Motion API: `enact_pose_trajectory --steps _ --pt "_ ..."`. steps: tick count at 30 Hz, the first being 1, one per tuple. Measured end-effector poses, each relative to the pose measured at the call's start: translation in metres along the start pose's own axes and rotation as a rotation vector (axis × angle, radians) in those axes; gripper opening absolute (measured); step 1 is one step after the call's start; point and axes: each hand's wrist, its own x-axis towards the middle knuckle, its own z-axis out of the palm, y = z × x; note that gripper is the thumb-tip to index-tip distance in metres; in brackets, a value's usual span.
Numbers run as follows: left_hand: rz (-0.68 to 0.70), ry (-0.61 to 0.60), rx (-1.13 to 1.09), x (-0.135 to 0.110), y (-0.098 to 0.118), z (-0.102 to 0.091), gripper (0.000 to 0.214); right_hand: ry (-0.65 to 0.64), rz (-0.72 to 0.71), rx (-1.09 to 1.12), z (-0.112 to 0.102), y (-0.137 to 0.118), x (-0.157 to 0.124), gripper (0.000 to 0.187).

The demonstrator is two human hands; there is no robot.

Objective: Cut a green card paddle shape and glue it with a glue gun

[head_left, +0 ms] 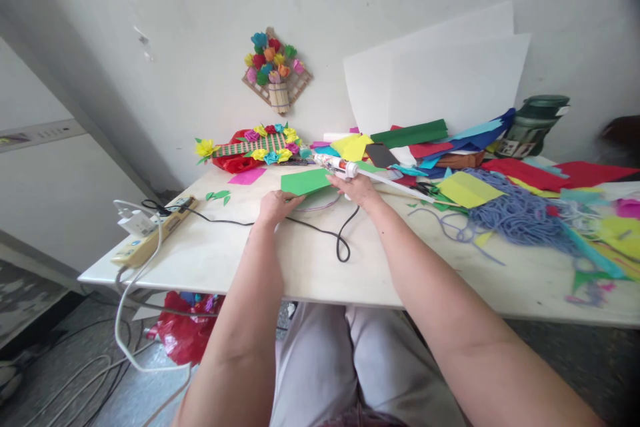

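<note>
Green paper point(306, 181) is pinched at its near edge by my left hand point(278, 205), fingers closed on it. A white hot glue gun point(336, 164) is in my right hand point(356, 188), whose fingertips are close to the paper's right edge. From the gun's back end a long white glue stick point(397, 187) reaches out to the right. A thin pale ring point(325, 205) lies on the table between my hands, partly covered. The black cord point(320, 229) loops across the tabletop below them.
Cut green leaves point(219, 196) and a yellow power strip point(153, 230) are at the left. Behind stands a flower-trimmed craft piece point(260, 146). Coloured paper sheets point(470, 188), blue-grey yarn point(515, 213) and a dark green jar point(530, 125) crowd the right. The table's front edge point(340, 300) is near my lap.
</note>
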Motion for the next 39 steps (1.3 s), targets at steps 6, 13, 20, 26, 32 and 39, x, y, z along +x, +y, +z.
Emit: enact_pose_trajectory --steps 6,13,20,26,32,39 --pt "0.023 -0.036 0.049 0.002 0.001 0.000 0.056 -0.033 0.023 0.106 0.003 0.001 0.001 0.033" --pt "0.010 0.005 0.000 -0.001 0.003 0.003 0.048 -0.022 -0.048 -0.004 0.005 0.002 0.003 0.035" --pt "0.078 -0.028 -0.102 -0.001 0.006 0.005 0.041 -0.033 -0.072 -0.032 0.004 0.000 0.001 0.033" --pt "0.069 -0.052 -0.040 0.001 0.008 0.005 0.041 -0.047 -0.039 -0.018 0.005 0.000 0.001 0.032" --pt "0.105 0.003 -0.105 0.000 0.005 0.009 0.043 -0.055 -0.015 -0.003 0.006 0.001 0.002 0.032" --pt "0.131 -0.004 -0.132 -0.002 0.007 0.008 0.038 -0.026 -0.032 -0.011 0.005 0.000 0.001 0.033"
